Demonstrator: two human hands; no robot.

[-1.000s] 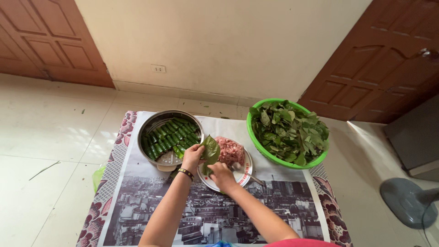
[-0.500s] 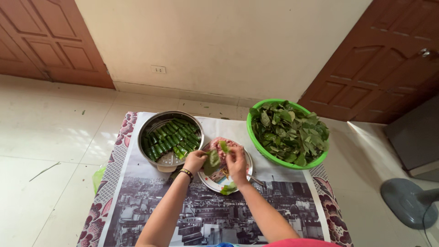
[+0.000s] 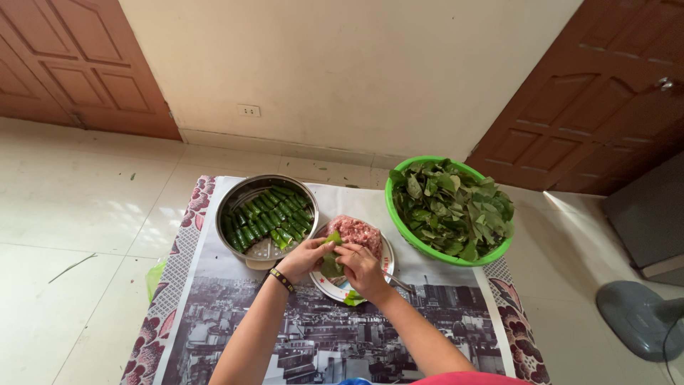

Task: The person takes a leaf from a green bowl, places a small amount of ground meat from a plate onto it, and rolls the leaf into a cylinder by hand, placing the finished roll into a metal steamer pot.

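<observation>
- Head view: my left hand (image 3: 305,258) and right hand (image 3: 362,267) are together, both pinched on a green leaf (image 3: 330,261) held over the plate (image 3: 340,289), just in front of the minced meat (image 3: 355,232).
- I see the metal pot (image 3: 246,191) of green rolls (image 3: 269,214) left of the plate, and a green basket (image 3: 434,251) of loose leaves (image 3: 450,205) to its right, all on a printed mat (image 3: 235,328).

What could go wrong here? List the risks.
The green leaf, pinched between left hand and right hand, might tear or open, spilling filling. The minced meat mounds near the plate's rim and could drop onto the mat.
</observation>
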